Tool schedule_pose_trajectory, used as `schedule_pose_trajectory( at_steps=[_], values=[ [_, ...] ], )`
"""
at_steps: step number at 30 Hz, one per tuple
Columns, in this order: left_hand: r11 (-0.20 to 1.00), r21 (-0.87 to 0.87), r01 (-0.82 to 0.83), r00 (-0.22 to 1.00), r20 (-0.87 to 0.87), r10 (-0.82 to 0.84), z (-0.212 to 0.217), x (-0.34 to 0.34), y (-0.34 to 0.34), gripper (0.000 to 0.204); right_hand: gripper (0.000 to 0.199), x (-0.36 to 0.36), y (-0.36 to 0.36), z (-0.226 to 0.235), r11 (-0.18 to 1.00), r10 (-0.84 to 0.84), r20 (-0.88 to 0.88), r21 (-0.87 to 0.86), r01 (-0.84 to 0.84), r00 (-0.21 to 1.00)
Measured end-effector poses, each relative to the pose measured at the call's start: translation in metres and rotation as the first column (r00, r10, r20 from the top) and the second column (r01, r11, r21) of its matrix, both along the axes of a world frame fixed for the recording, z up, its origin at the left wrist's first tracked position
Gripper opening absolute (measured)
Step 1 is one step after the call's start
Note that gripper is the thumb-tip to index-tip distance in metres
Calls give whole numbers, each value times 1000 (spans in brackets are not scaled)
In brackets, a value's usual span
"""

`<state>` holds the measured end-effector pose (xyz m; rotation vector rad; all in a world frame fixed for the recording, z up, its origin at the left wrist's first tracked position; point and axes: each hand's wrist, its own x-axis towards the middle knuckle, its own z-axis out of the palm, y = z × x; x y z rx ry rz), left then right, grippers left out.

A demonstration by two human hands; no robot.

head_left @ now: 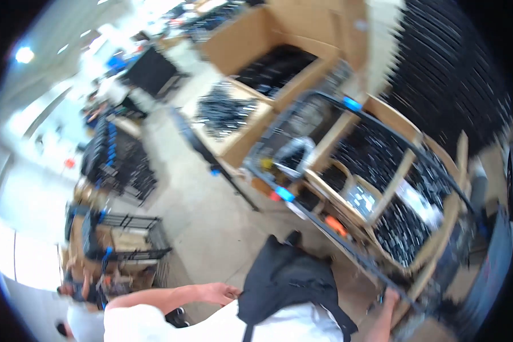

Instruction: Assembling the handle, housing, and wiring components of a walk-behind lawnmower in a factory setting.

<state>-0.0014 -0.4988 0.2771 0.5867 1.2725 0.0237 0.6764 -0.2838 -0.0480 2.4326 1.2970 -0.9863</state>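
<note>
At the lower right of the frame, the person's right hand (pixel 391 296) was beside the near rail (pixel 353 252) of a dark-framed cart, close enough that contact looked likely, though blur hid whether the fingers had closed on it. How far that hand was open, and whether it had hold of anything, could not be told.

From this hand, the bulk of the cart lay up and to either side, filling the right centre of the frame. Its near rail ran as a long diagonal from the middle of the frame toward the lower right corner, with a blue band (pixel 284 194) at the upper left end. The right hand was plainly the nearer one, by the rail's lower stretch.

Left of bottom centre, the left hand (pixel 228 292) was well apart from the cart, its fingers loosely curled beside the person's black apron (pixel 290 279); whether it pinched the cloth or held something small could not be made out.

Inside the cart, right of centre, were cardboard boxes with black metal parts (pixel 402 231), and an orange object (pixel 336 226) was just inside the near rail.
</note>
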Motion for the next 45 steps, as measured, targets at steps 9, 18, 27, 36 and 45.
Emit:
schedule_pose_trajectory(
  at_steps=[9, 18, 27, 36, 45],
  values=[
    [964, 200, -175, 985, 33, 172, 0, 18, -38, 27, 58, -144, 110, 14, 853, 502, -31, 186, -488, 864],
    [886, 447, -119, 885, -357, 299, 6, 67, -68, 26, 54, -127, 106, 10, 648, 725, 117, 218, -729, 679],
    [972, 214, 96, 804, -592, 51, 29, 85, -48, 39, 50, -108, 90, -6, 468, 832, 215, 224, -855, 512],
    [881, 245, -406, 867, -203, 456, -16, 74, -70, 45, 47, -74, 81, -3, 384, 824, 346, 243, -891, 449],
    [931, 277, 239, 862, -502, -72, 34, 66, -28, 40, 44, -33, 40, -8, 425, 729, 474, 254, -869, 495]
  ],
)
